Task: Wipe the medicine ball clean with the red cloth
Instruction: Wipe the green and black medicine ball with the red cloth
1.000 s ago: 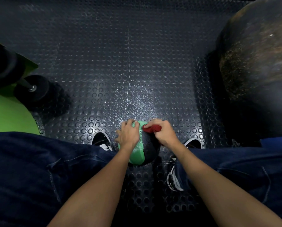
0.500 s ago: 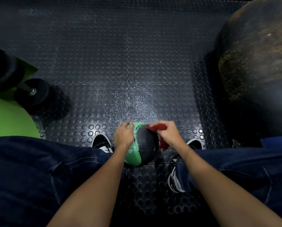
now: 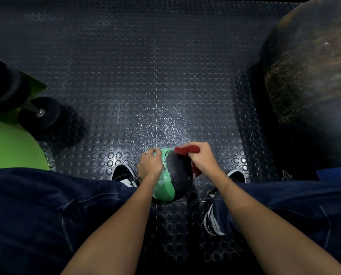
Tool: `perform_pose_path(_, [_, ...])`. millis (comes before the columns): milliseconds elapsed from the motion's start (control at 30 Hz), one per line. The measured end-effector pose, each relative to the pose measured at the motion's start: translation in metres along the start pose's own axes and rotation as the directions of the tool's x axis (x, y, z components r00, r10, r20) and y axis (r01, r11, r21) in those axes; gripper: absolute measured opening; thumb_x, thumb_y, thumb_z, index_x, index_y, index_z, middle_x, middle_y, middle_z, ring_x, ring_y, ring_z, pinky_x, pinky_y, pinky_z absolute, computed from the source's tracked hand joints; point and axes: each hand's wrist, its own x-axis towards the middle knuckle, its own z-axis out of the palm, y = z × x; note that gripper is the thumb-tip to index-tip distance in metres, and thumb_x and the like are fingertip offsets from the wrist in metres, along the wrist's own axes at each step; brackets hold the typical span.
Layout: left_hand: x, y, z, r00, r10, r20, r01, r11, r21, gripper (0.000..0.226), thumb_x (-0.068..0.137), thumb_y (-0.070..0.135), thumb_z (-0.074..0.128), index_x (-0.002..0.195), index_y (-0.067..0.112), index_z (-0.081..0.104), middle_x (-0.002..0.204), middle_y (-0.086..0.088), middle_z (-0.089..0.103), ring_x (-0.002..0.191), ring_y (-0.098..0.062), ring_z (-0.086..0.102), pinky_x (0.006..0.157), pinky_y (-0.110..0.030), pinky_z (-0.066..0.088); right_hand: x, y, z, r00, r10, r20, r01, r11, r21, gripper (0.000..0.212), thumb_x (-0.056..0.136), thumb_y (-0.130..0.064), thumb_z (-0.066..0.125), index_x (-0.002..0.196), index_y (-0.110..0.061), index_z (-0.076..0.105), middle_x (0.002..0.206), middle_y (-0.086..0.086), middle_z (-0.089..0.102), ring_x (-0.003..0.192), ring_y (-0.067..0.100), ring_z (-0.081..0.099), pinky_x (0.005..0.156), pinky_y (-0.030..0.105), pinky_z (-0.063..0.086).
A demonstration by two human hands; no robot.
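Down we look onto a dark studded rubber floor (image 3: 165,76), pale speckles scattered across it just ahead of the action. Far right, a huge dark scuffed bag or ball (image 3: 314,76); I can't tell which. Far left, a bright green surface (image 3: 11,147) with a black dumbbell (image 3: 42,114) at its edge. Denim-clad legs frame the bottom, a sneaker (image 3: 124,173) poking out on the left.

And there's the medicine ball (image 3: 177,181), sitting on the floor between the feet, hemmed in by both forearms. The left hand (image 3: 150,167) steadies it, fingers curled down over the far edge of the green side. The right hand (image 3: 203,161) has its fingers bunched tight around the red cloth (image 3: 187,150), which is pressed to the ball's upper right with a tail hanging down beside the wrist.

Where could this slip? A round ball on rubber studs wants to roll: if the wiping push outweighs the left hand's hold, I'd expect it to spin away toward the shoes. That wadded cloth offers little contact, so patches could get missed, the hidden underside above all.

The ball itself: half mint green, half matte grainy black, a curved seam between them, and pale smears showing on the green.
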Motion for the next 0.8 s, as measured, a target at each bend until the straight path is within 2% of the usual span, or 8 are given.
perform_pose_path(67, [-0.001, 0.003, 0.0, 1.0, 0.012, 0.002, -0.012, 1.0, 0.029, 0.048, 0.102, 0.052, 0.031, 0.139, 0.028, 0.05, 0.141, -0.007, 0.052, 0.126, -0.031, 0.051, 0.111, -0.06, 0.036, 0.007, 0.002, -0.001, 0.998, 0.012, -0.062, -0.016, 0.998, -0.063, 0.042, 0.084, 0.012, 0.048, 0.107, -0.015, 0.07, 0.098, -0.001, 0.068, 0.077, -0.001, 0.059, 0.072, 0.01, 0.043])
perform_pose_path(167, [-0.002, 0.005, 0.0, 1.0, 0.003, -0.004, -0.003, 0.999, 0.048, 0.045, 0.102, 0.052, 0.032, 0.138, 0.03, 0.051, 0.141, -0.006, 0.051, 0.127, -0.032, 0.05, 0.111, -0.06, 0.036, 0.01, 0.009, 0.018, 0.999, 0.051, 0.013, -0.046, 0.969, -0.241, 0.049, 0.085, 0.009, 0.049, 0.125, -0.018, 0.061, 0.119, 0.007, 0.065, 0.105, 0.018, 0.059, 0.09, 0.019, 0.039])
perform_pose_path(267, [-0.004, 0.008, -0.003, 0.999, -0.04, -0.028, 0.041, 0.998, 0.038, 0.044, 0.101, 0.053, 0.031, 0.135, 0.034, 0.051, 0.139, -0.005, 0.051, 0.123, -0.03, 0.052, 0.108, -0.061, 0.038, 0.009, 0.014, 0.028, 0.999, 0.003, 0.039, 0.005, 0.977, -0.214, 0.054, 0.079, 0.013, 0.049, 0.116, -0.021, 0.067, 0.12, 0.001, 0.066, 0.112, 0.017, 0.059, 0.101, 0.023, 0.04])
perform_pose_path(400, [-0.004, 0.008, -0.003, 0.998, -0.054, -0.024, 0.054, 0.999, -0.003, 0.053, 0.095, 0.061, 0.028, 0.134, 0.035, 0.053, 0.133, -0.005, 0.057, 0.118, -0.035, 0.059, 0.105, -0.062, 0.042, 0.014, 0.008, 0.01, 0.982, -0.074, 0.172, 0.099, 0.985, -0.142, 0.053, 0.073, 0.016, 0.044, 0.091, -0.022, 0.076, 0.098, -0.002, 0.073, 0.096, 0.015, 0.065, 0.091, 0.031, 0.051])
perform_pose_path(500, [-0.002, 0.005, 0.0, 0.998, -0.061, -0.032, 0.061, 0.998, 0.004, 0.067, 0.083, 0.072, 0.02, 0.13, 0.038, 0.054, 0.126, -0.01, 0.062, 0.116, -0.044, 0.059, 0.1, -0.067, 0.045, 0.022, 0.002, 0.001, 0.999, -0.051, 0.019, 0.052, 0.995, -0.088, 0.046, 0.075, 0.019, 0.044, 0.092, -0.011, 0.074, 0.091, 0.004, 0.072, 0.079, 0.015, 0.063, 0.068, 0.027, 0.048])
perform_pose_path(633, [-0.001, 0.01, 0.001, 0.996, -0.073, -0.047, 0.074, 0.996, 0.04, 0.059, 0.087, 0.066, 0.026, 0.129, 0.038, 0.055, 0.132, -0.006, 0.059, 0.117, -0.041, 0.058, 0.1, -0.066, 0.045, 0.03, 0.006, 0.023, 0.999, -0.014, -0.036, 0.002, 0.952, -0.305, 0.051, 0.077, 0.015, 0.049, 0.109, -0.019, 0.071, 0.11, 0.005, 0.069, 0.1, 0.021, 0.061, 0.086, 0.025, 0.045])
perform_pose_path(700, [0.003, 0.009, 0.004, 0.995, -0.088, -0.04, 0.089, 0.996, 0.026, 0.062, 0.081, 0.067, 0.023, 0.125, 0.039, 0.056, 0.122, -0.011, 0.066, 0.114, -0.046, 0.06, 0.096, -0.069, 0.047, 0.025, 0.006, 0.037, 0.999, -0.03, -0.027, 0.021, 0.956, -0.292, 0.053, 0.075, 0.017, 0.049, 0.111, -0.016, 0.07, 0.112, 0.004, 0.069, 0.106, 0.019, 0.061, 0.095, 0.023, 0.043])
perform_pose_path(800, [0.01, 0.004, 0.002, 0.996, -0.087, -0.022, 0.088, 0.996, 0.002, 0.056, 0.082, 0.066, 0.024, 0.12, 0.041, 0.057, 0.116, -0.008, 0.068, 0.112, -0.043, 0.063, 0.096, -0.067, 0.048, 0.018, 0.001, 0.039, 0.995, -0.093, 0.024, 0.096, 0.974, -0.206, 0.049, 0.071, 0.017, 0.049, 0.097, -0.015, 0.075, 0.1, 0.0, 0.073, 0.097, 0.013, 0.064, 0.087, 0.018, 0.046])
